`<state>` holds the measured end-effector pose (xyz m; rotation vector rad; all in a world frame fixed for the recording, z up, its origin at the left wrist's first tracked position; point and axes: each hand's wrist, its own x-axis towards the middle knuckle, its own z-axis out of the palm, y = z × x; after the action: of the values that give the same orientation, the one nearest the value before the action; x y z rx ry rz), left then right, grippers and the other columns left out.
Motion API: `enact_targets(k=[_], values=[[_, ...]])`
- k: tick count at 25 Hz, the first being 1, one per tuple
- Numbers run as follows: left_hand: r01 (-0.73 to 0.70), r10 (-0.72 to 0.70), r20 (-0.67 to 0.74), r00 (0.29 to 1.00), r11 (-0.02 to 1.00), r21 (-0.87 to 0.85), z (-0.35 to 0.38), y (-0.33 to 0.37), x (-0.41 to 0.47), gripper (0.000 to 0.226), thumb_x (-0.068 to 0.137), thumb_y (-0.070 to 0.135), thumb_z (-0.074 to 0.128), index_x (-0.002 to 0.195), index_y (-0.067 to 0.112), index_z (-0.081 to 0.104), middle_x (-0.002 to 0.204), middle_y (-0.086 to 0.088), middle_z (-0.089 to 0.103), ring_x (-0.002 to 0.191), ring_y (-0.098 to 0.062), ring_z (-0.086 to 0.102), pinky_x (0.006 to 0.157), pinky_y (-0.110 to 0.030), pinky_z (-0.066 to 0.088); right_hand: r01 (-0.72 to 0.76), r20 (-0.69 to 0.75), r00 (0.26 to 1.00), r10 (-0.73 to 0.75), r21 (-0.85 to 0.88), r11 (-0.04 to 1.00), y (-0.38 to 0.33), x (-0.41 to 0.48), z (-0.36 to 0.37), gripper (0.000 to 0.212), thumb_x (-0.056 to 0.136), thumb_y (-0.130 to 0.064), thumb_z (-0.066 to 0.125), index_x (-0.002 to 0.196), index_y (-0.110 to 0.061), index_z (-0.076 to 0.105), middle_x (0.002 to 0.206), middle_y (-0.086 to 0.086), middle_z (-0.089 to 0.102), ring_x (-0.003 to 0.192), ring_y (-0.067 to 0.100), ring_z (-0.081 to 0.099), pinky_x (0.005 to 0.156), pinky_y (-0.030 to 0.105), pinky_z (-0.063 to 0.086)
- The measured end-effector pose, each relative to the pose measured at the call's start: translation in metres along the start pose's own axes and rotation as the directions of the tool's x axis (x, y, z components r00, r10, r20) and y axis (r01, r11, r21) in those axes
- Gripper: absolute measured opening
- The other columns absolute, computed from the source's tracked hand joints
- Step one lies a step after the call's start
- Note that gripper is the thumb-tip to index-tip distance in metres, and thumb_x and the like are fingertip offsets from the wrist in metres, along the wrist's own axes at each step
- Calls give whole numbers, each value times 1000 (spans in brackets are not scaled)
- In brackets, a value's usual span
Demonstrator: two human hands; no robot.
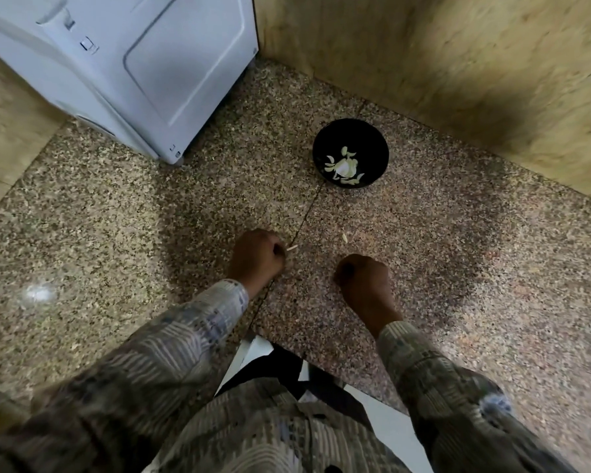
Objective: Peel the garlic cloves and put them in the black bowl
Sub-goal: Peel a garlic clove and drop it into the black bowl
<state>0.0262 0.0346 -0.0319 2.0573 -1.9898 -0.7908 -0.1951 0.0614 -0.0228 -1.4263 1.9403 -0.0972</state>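
The black bowl (350, 129) stands on the speckled granite counter (116, 216), far right of centre, near the wall. Several pale garlic cloves (343, 165) lie in its bottom. My left hand (256, 256) rests on the counter as a closed fist, well in front of the bowl. A thin pale sliver of garlic skin (291, 247) lies right at its fingertips; whether the fingers pinch it is unclear. My right hand (362, 276) is also curled shut on the counter, and anything inside it is hidden. A small pale garlic scrap (344, 237) lies between the hands and the bowl.
A white appliance (133, 63) stands at the back left of the counter. Tan walls (458, 63) close the corner behind and to the right of the bowl. The counter's front edge (321, 363) runs near my body, with black and white floor below.
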Motion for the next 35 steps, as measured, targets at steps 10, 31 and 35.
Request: enact_targets(k=[10, 31, 35], values=[[114, -133, -74, 988, 967, -226, 18, 5, -18, 2, 81, 25, 82, 81, 24, 81, 72, 14, 74, 61, 5, 64, 60, -12, 51, 115, 30, 993, -117, 40, 992, 13, -10, 6, 18, 93, -20, 61, 92, -24, 78, 93, 0, 78, 86, 22, 72, 80, 34, 59], [59, -118, -209, 971, 961, -269, 8, -19, -13, 10, 88, 23, 77, 96, 17, 78, 98, 0, 73, 86, -12, 67, 73, -17, 48, 110, 59, 991, -116, 97, 989, 18, -3, 7, 16, 93, -16, 64, 85, -25, 76, 81, -9, 74, 75, 11, 67, 67, 21, 50], [-63, 45, -260, 965, 996, -64, 48, -43, -43, 38, 96, 18, 53, 133, 12, 64, 138, -11, 55, 131, -30, 50, 108, -47, 44, 55, 9, 998, -57, 158, 986, 4, 12, 4, 13, 95, -17, 63, 91, -23, 74, 82, -5, 74, 74, 11, 68, 69, 24, 55]])
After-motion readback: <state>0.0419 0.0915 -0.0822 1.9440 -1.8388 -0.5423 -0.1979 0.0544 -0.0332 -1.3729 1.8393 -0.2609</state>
